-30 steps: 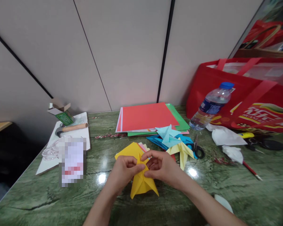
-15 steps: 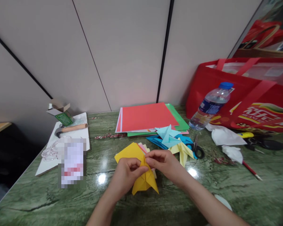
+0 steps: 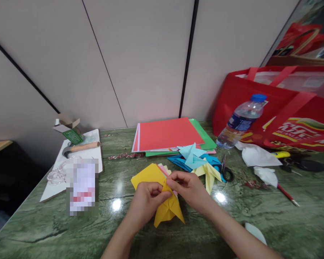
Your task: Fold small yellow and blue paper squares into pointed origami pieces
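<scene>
Between my hands is a folded piece of yellow origami paper [image 3: 169, 210], its two pointed flaps spreading toward me. My left hand [image 3: 148, 199] pinches its left side, thumb on top. My right hand [image 3: 185, 185] grips its upper, narrow end between thumb and fingertips. The fingers partly cover the creases there. Just behind lies a stack of square paper [image 3: 148, 175], yellow on top with pink and cream edges showing. To the right of it rest folded paper pieces: a light blue one [image 3: 193, 157], a darker blue one [image 3: 178, 162] and a pale yellow one [image 3: 209, 174].
Large coloured sheets [image 3: 170, 135] lie by the wall. Right of them stand a water bottle [image 3: 241, 122] and a red bag [image 3: 286, 104]. Scissors [image 3: 226, 171] lie beside the folded pieces. On the left, a white board [image 3: 54, 189] carries a wooden-handled tool [image 3: 85, 146] and a small green box [image 3: 74, 136].
The yellow folded paper has shifted slightly toward me and to the right at its flap end. Both hands keep nearly the same grip.
</scene>
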The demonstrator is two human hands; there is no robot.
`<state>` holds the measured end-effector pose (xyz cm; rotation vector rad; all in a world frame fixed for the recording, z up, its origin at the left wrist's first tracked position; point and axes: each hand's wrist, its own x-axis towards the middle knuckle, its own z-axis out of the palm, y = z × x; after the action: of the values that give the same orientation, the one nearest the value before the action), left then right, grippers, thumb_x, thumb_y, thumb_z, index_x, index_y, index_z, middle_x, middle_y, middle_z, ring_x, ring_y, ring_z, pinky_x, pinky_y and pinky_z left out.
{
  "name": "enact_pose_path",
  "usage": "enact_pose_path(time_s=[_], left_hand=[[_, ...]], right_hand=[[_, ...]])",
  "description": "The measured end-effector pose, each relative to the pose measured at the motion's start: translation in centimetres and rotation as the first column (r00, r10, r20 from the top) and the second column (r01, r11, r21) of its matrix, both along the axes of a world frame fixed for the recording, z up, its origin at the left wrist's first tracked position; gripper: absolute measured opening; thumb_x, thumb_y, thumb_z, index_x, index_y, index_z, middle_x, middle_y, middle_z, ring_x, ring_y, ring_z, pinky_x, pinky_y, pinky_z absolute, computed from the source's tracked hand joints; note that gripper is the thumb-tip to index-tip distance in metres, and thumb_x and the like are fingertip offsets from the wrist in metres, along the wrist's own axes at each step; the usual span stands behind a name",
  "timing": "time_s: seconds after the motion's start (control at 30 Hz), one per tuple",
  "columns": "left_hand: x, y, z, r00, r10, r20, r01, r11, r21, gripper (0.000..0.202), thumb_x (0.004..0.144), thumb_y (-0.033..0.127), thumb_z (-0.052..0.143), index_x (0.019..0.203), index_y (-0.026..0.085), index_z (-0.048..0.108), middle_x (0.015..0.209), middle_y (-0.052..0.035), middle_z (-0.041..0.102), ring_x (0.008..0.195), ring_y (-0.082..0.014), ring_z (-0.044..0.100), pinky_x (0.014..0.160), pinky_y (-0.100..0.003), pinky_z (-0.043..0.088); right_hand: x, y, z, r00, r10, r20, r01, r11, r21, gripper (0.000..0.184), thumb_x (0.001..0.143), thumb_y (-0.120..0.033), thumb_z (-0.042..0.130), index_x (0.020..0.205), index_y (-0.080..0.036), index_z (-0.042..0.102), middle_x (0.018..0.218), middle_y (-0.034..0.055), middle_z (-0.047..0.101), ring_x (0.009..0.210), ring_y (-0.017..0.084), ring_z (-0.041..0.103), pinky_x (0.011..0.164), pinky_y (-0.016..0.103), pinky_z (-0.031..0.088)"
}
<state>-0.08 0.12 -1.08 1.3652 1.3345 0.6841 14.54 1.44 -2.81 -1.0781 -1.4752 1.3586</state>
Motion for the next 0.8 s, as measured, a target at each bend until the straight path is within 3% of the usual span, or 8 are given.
enact_pose_path(time_s=[0.13, 0.43, 0.6, 0.8], left_hand=[[0.14, -0.07, 0.08, 1.000, -0.016, 0.003, 0.016, 1.000, -0.004, 0.029, 0.062, 0.037, 0.061, 0.047, 0.014, 0.053, 0.043, 0.0057, 0.036, 0.043, -0.0065, 0.028, 0.040, -0.020, 0.018], [0.47, -0.27, -0.03, 0.999, -0.047, 0.024, 0.048, 0.997, -0.052, 0.026, 0.064, 0.035, 0.060, 0.052, 0.012, 0.053, 0.050, 0.0040, 0.040, 0.048, -0.0078, 0.033, 0.044, -0.020, 0.022], [0.41, -0.26, -0.15, 0.999, -0.013, 0.033, 0.014, 0.999, -0.035, 0.027, 0.064, 0.034, 0.061, 0.050, 0.013, 0.050, 0.048, 0.0047, 0.038, 0.046, -0.0065, 0.030, 0.042, -0.020, 0.019], [0.33, -0.16, -0.33, 0.994, 0.093, 0.056, -0.091, 0.995, -0.041, 0.028, 0.063, 0.037, 0.062, 0.052, 0.013, 0.053, 0.046, 0.0042, 0.043, 0.043, -0.0063, 0.032, 0.041, -0.020, 0.020]], right_hand=[[-0.10, -0.33, 0.24, 0.999, -0.039, 0.021, 0.038, 0.998, 0.059, 0.018, 0.074, -0.029, 0.055, 0.061, -0.018, 0.052, 0.062, -0.0021, 0.050, 0.059, 0.012, 0.045, 0.053, 0.023, 0.036], [-0.57, -0.43, -0.21, 0.992, -0.124, 0.032, 0.123, 0.992, 0.042, 0.019, 0.073, -0.024, 0.048, 0.056, -0.019, 0.041, 0.054, -0.0050, 0.040, 0.053, 0.010, 0.038, 0.049, 0.022, 0.031], [-0.52, -0.24, -0.33, 0.998, -0.062, 0.013, 0.062, 0.998, -0.005, 0.022, 0.077, -0.031, 0.049, 0.059, -0.019, 0.044, 0.055, -0.0052, 0.039, 0.052, 0.010, 0.037, 0.048, 0.021, 0.032], [-0.24, 0.26, -0.65, 0.999, 0.004, -0.039, -0.006, 0.998, -0.058, 0.018, 0.072, -0.033, 0.059, 0.067, -0.017, 0.053, 0.062, -0.0026, 0.052, 0.059, 0.011, 0.047, 0.055, 0.023, 0.037]])
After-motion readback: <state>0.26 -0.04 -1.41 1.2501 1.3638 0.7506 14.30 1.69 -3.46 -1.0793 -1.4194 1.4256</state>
